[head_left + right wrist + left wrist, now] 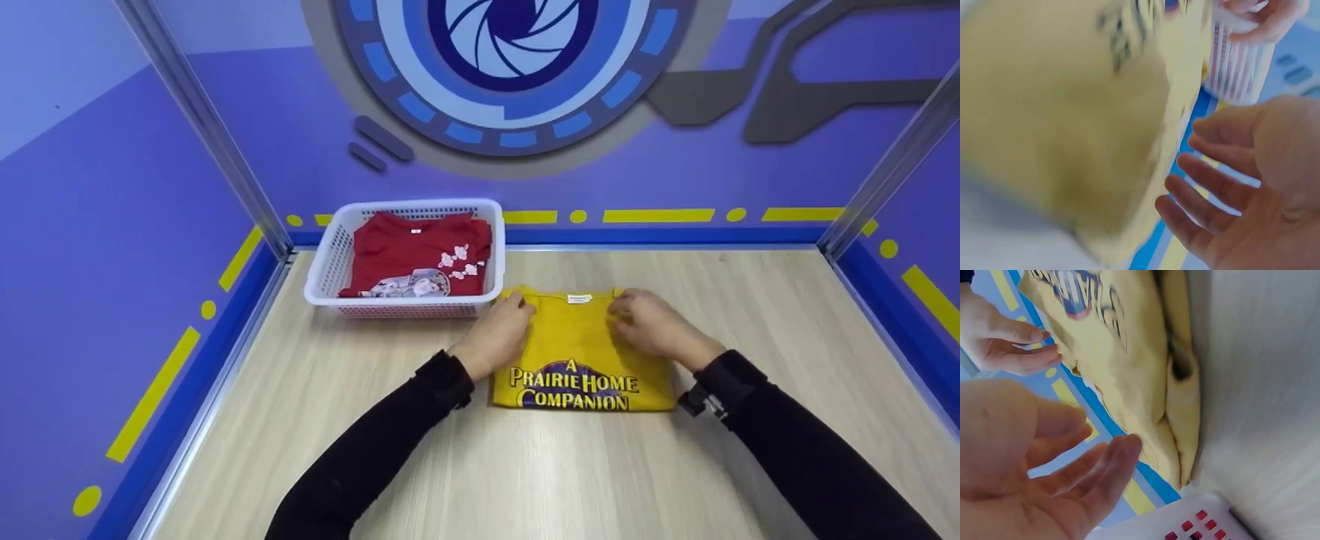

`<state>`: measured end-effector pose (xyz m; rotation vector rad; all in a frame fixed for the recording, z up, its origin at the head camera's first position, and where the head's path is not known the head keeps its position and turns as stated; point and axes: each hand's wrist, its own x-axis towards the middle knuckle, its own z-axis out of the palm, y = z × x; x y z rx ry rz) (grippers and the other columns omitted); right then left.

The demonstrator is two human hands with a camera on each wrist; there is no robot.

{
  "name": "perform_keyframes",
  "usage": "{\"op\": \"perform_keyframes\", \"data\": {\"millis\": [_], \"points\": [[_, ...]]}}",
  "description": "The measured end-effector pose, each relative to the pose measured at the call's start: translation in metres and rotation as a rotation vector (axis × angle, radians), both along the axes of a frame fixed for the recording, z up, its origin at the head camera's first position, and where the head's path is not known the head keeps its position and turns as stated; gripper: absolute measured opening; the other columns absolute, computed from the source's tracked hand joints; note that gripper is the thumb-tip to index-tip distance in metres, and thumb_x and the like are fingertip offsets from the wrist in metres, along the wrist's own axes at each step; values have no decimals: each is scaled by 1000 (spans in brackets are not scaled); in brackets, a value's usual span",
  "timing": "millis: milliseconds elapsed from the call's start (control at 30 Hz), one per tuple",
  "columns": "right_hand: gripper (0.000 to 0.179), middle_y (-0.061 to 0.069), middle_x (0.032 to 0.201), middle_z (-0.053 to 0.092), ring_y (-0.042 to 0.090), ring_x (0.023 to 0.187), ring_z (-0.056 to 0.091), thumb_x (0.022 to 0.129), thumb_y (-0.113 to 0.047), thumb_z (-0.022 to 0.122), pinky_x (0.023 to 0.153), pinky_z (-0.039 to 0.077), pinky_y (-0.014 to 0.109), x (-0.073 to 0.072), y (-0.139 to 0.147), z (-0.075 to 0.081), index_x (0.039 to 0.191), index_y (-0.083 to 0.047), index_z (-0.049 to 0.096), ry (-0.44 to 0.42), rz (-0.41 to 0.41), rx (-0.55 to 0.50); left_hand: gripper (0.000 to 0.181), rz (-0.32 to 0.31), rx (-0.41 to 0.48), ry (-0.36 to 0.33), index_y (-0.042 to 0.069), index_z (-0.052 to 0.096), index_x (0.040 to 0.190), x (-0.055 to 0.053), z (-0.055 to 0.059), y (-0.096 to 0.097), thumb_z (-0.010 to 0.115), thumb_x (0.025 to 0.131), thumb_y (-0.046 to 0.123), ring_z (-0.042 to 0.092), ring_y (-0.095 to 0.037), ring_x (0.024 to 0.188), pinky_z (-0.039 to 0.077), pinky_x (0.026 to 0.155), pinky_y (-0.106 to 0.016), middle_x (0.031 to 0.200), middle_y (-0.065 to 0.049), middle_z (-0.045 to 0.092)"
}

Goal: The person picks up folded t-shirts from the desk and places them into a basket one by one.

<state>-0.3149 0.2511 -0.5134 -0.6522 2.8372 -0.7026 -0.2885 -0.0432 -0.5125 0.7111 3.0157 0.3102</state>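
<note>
A folded yellow T-shirt (574, 337) lies flat on the table, its printed lettering toward the person and a white neck label at the far edge. My left hand (496, 336) is at the shirt's far left corner. In the left wrist view the fingertips (1133, 445) of that hand meet the cloth, with the thumb apart from them. Over the far right part of the shirt is my right hand (651, 322). Its fingers (1207, 174) are spread and loosely extended in the right wrist view, beside the shirt's edge, with nothing held.
A white plastic basket (319, 277) stands at the back left, close to the shirt's left corner, with folded red clothing (405, 251) inside. Blue printed panels (660, 180) wall the wooden table (360, 450) at the back and both sides.
</note>
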Motion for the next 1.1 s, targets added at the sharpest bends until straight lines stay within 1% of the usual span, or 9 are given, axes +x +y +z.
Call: {"op": "perform_keyframes", "data": {"millis": [67,167,267,400,600,700,867,1000,1100], "points": [[32,31,131,70,51,126,67,105,-5,65,114,54,65,-9,10,5,131,10,74,45,-46,27,33,10,-17,52,5,69,142,-7,0,5,59,111,9,68,-32,123,60,110,-44,142,-15,62],[32,33,124,71,51,120,69,104,-4,65,110,56,64,-21,20,7,129,13,74,82,-62,80,34,28,-91,94,2,68,142,-17,-3,14,59,109,6,65,-33,122,61,108,-42,137,-16,63],[29,33,121,71,50,116,70,105,-4,63,107,57,63,-31,23,4,127,12,75,89,-44,137,38,72,-159,97,-2,64,146,-26,-9,22,56,110,6,62,-33,124,60,110,-40,135,-18,63],[31,31,124,69,49,117,68,109,-9,58,108,56,62,-40,20,-4,129,9,74,51,-61,195,39,148,-206,93,-6,60,148,-35,-19,29,53,111,5,63,-33,125,60,110,-39,135,-21,65],[30,28,113,67,45,106,67,107,-8,58,100,57,60,-44,23,-11,127,8,73,24,-71,213,49,211,-245,44,-9,55,151,-44,-32,32,61,107,14,66,-30,125,62,106,-37,135,-22,64],[29,27,111,67,43,105,67,106,-7,58,100,57,60,-43,24,-12,126,8,73,10,-75,199,49,223,-226,50,-8,55,152,-43,-36,31,61,107,12,67,-30,123,63,105,-38,134,-23,64],[27,26,111,67,39,102,63,107,-9,56,99,56,58,-44,25,-11,121,8,71,-37,-99,190,42,224,-196,112,-5,59,150,-42,-38,30,55,110,6,69,-30,122,63,104,-38,132,-21,65],[28,27,115,70,38,105,63,105,-9,56,102,55,58,-44,26,-12,121,8,72,-83,-103,173,35,191,-235,145,-4,66,141,-39,-38,31,58,109,6,67,-29,117,64,100,-37,126,-18,67],[34,32,125,71,43,115,66,105,-9,57,108,54,60,-40,29,-14,129,10,71,-120,-96,166,29,157,-276,149,-2,71,133,-34,-41,32,60,108,7,67,-30,113,63,97,-40,120,-16,69]]}}
